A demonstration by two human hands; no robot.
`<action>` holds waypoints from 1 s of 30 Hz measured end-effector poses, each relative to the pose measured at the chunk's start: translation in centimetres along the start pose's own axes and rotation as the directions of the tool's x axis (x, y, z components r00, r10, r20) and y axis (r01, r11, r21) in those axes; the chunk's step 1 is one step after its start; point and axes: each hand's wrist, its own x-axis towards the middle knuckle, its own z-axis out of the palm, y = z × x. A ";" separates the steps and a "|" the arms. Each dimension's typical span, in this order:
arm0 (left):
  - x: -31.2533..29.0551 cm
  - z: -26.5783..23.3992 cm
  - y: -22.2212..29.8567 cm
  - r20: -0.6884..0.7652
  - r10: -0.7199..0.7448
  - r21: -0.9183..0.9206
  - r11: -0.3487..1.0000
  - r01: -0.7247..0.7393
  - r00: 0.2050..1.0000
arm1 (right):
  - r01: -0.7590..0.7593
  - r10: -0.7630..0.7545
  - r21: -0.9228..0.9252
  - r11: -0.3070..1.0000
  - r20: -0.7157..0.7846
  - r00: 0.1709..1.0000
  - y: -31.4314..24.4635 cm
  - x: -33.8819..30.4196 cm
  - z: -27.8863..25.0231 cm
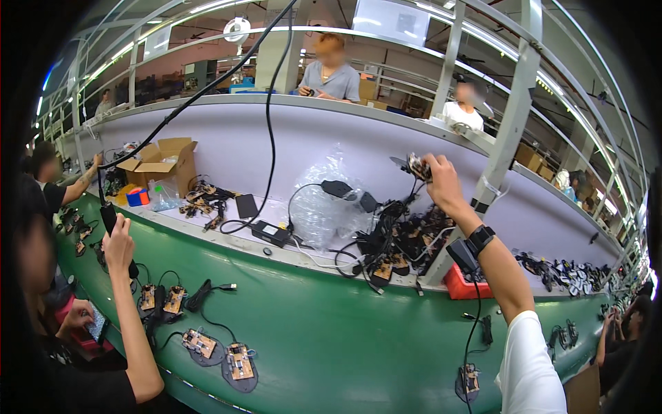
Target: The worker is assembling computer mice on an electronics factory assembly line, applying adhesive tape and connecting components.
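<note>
My right hand, in a white sleeve, is stretched forward above the shelf. Its fingers are closed on a circuit board, beside which a dark oval piece juts out. Black cables trail down toward a pile of boards and cables just below. A dark band and a black box sit on my right wrist. Several brown boards on dark oval bases lie on the green belt, among them one board at the front left and another near my right forearm. My left hand is not visible.
At left, a co-worker's hand grips a black tool hanging from a cable. The shelf holds a cardboard box, clear plastic bags and a black power adapter. A red bin stands beside a metal post.
</note>
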 end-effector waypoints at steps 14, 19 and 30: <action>-40.5 42.6 -26.5 0.043 -0.130 0.969 0.249 -0.010 0.991 | 0.106 -0.293 0.603 0.790 0.220 0.931 -15.0 -10.8 -10.1; -39.7 44.1 -28.2 0.078 -0.081 0.982 0.180 -0.063 0.994 | 0.033 -0.331 0.674 0.738 0.319 0.888 -16.0 -15.8 -10.7; -36.7 40.8 -32.2 0.041 -0.372 0.971 -0.205 -0.126 0.927 | -0.408 0.240 0.701 0.585 0.330 0.913 -7.9 -24.0 -13.0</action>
